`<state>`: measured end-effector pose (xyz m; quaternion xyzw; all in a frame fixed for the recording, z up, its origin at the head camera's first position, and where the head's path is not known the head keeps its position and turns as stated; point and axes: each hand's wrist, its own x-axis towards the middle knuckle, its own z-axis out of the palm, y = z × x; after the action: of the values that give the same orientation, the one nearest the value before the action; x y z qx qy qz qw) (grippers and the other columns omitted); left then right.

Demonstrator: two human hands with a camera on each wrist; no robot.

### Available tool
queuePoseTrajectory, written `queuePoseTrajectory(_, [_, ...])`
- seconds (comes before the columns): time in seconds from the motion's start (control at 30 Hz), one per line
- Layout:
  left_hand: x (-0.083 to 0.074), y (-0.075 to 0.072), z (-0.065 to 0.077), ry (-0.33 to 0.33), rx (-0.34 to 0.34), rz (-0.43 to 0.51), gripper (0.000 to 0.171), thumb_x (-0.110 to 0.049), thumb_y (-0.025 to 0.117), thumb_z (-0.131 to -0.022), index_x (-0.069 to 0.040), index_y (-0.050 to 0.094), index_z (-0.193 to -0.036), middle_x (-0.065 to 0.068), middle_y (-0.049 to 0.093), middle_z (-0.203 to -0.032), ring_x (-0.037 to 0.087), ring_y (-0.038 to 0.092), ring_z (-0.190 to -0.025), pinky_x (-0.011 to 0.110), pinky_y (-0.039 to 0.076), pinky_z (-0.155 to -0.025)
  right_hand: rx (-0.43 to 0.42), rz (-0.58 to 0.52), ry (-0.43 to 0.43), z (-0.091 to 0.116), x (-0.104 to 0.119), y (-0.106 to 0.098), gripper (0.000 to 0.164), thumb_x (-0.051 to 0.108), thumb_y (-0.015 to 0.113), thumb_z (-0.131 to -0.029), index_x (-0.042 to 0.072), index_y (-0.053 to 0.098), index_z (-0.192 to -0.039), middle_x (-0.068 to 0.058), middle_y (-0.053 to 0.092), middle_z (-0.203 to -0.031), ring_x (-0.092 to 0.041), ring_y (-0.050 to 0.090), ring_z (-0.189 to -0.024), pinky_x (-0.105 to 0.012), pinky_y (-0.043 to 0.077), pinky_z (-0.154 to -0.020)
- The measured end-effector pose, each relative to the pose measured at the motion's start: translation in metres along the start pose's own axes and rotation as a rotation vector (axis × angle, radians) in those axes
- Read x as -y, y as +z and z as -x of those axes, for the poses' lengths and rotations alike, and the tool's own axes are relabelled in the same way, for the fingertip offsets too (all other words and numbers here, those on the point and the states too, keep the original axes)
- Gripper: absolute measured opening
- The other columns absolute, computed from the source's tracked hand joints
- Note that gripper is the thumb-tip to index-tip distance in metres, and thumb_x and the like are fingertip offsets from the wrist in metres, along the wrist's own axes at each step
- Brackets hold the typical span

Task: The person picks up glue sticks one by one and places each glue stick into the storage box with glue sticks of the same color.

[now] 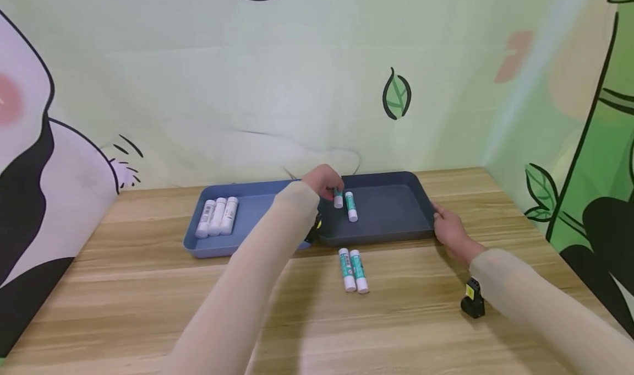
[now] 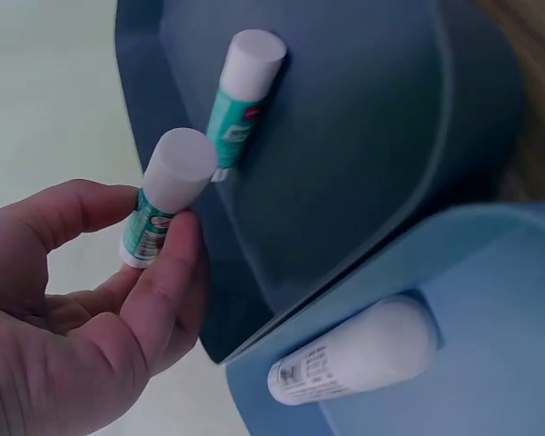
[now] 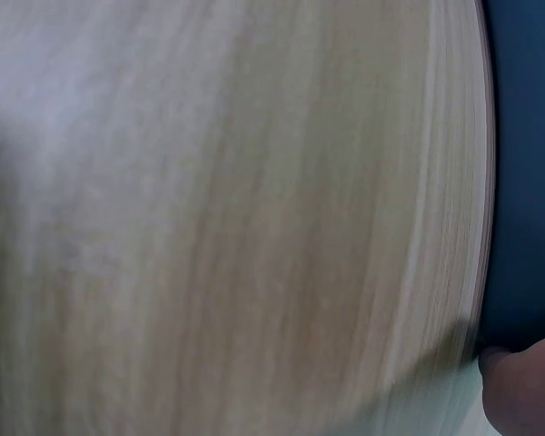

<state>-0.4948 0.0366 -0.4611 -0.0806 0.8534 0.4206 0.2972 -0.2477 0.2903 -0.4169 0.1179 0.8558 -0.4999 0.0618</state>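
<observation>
My left hand [image 1: 322, 179] pinches a glue stick [image 2: 168, 195] with a green label and white cap between thumb and fingers, tilted above the left part of the dark tray [image 1: 386, 221]. Just right of it, another green-labelled glue stick [image 1: 351, 206] lies in that tray. My right hand [image 1: 449, 229] rests against the tray's right outer wall; the right wrist view catches just one fingertip [image 3: 527, 386] there, and the other fingers are mostly hidden. Two more green glue sticks [image 1: 354, 270] lie side by side on the table in front of the dark tray.
Left of the dark tray, touching it, stands a blue tray [image 1: 213, 249] with three white glue sticks [image 1: 217, 217] in its left part. Both trays sit on a wood-grain table [image 1: 148, 303], near a printed backdrop [image 1: 297, 88] behind.
</observation>
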Motion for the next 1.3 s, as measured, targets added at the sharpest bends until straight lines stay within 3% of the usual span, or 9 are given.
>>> queuePoseTrajectory(0.17, [-0.003,0.010,0.010,-0.033,0.053,-0.237,0.034,-0.012,0.069,-0.093,-0.006,0.068,-0.126,0.011,0.067,-0.125,0.020,0.071,-0.098,0.027,0.062,-0.084,-0.009,-0.005,-0.012,-0.001,0.000,-0.002,0.054,0.004,0.019,-0.107,-0.005,0.013,-0.160,-0.030,0.008,-0.167,-0.045,0.006,-0.158,-0.052,0.012,-0.132])
queuePoseTrajectory(0.33, [0.005,0.020,-0.004,-0.066,0.060,-0.354,0.019,-0.012,0.063,-0.095,-0.004,0.066,-0.112,0.011,0.060,-0.104,0.020,0.065,-0.077,0.026,0.059,-0.063,0.007,0.014,-0.006,0.000,0.000,-0.002,0.054,0.005,0.018,-0.108,-0.005,0.012,-0.160,-0.029,0.007,-0.168,-0.045,0.006,-0.158,-0.053,0.012,-0.131])
queuePoseTrajectory(0.43, [0.009,0.022,-0.008,-0.083,0.063,-0.411,0.023,-0.013,0.061,-0.096,-0.004,0.064,-0.117,0.012,0.061,-0.111,0.018,0.067,-0.076,0.024,0.059,-0.062,0.011,0.028,-0.006,-0.001,0.001,-0.002,0.054,0.005,0.017,-0.108,-0.004,0.012,-0.161,-0.029,0.009,-0.167,-0.045,0.007,-0.158,-0.053,0.013,-0.131])
queuePoseTrajectory(0.63, [0.009,0.020,-0.005,-0.125,0.096,-0.419,0.030,-0.015,0.057,-0.099,-0.004,0.061,-0.127,0.013,0.062,-0.121,0.018,0.068,-0.076,0.024,0.060,-0.064,0.016,0.065,0.001,-0.004,0.006,-0.004,0.054,0.004,0.019,-0.107,-0.005,0.015,-0.160,-0.029,0.011,-0.167,-0.046,0.009,-0.157,-0.053,0.014,-0.131])
queuePoseTrajectory(0.87, [0.018,0.027,-0.033,-0.083,0.051,-0.387,0.025,-0.019,0.066,-0.094,-0.006,0.067,-0.116,0.015,0.066,-0.104,0.024,0.068,-0.077,0.031,0.061,-0.063,0.104,-0.089,0.074,-0.003,0.008,-0.010,0.055,0.002,0.014,-0.107,0.000,0.007,-0.161,-0.027,0.004,-0.169,-0.043,0.004,-0.159,-0.052,0.012,-0.131])
queuePoseTrajectory(0.9, [0.016,0.024,-0.026,-0.071,0.054,-0.382,0.030,-0.021,0.066,-0.094,-0.006,0.066,-0.121,0.016,0.065,-0.112,0.026,0.068,-0.083,0.033,0.061,-0.066,0.114,-0.103,0.074,-0.003,0.008,-0.011,0.055,0.002,0.014,-0.107,-0.001,0.006,-0.161,-0.027,0.005,-0.168,-0.043,0.005,-0.159,-0.052,0.013,-0.131])
queuePoseTrajectory(0.97, [0.006,0.016,0.020,-0.007,0.033,-0.406,0.036,-0.025,0.067,-0.095,-0.008,0.066,-0.127,0.016,0.065,-0.121,0.027,0.068,-0.092,0.034,0.062,-0.073,0.122,-0.108,0.069,-0.004,0.010,-0.011,0.054,0.001,0.014,-0.107,-0.002,0.006,-0.160,-0.028,0.007,-0.168,-0.042,0.007,-0.159,-0.050,0.014,-0.131])
queuePoseTrajectory(1.13, [-0.019,-0.015,0.154,0.276,-0.030,-0.381,0.044,-0.027,0.063,-0.098,-0.006,0.062,-0.136,0.010,0.065,-0.135,0.026,0.071,-0.104,0.034,0.061,-0.088,0.100,-0.047,0.031,-0.004,0.009,-0.011,0.053,0.001,0.017,-0.107,-0.006,0.009,-0.159,-0.031,0.010,-0.166,-0.043,0.009,-0.158,-0.051,0.014,-0.131])
queuePoseTrajectory(1.3, [-0.021,-0.030,0.246,0.471,0.000,-0.298,0.046,-0.020,0.052,-0.103,-0.008,0.054,-0.148,0.013,0.063,-0.140,0.026,0.067,-0.113,0.034,0.057,-0.100,0.047,0.044,-0.024,-0.003,0.004,-0.009,0.052,0.004,0.020,-0.108,-0.007,0.015,-0.159,-0.032,0.013,-0.165,-0.046,0.010,-0.157,-0.053,0.014,-0.131])
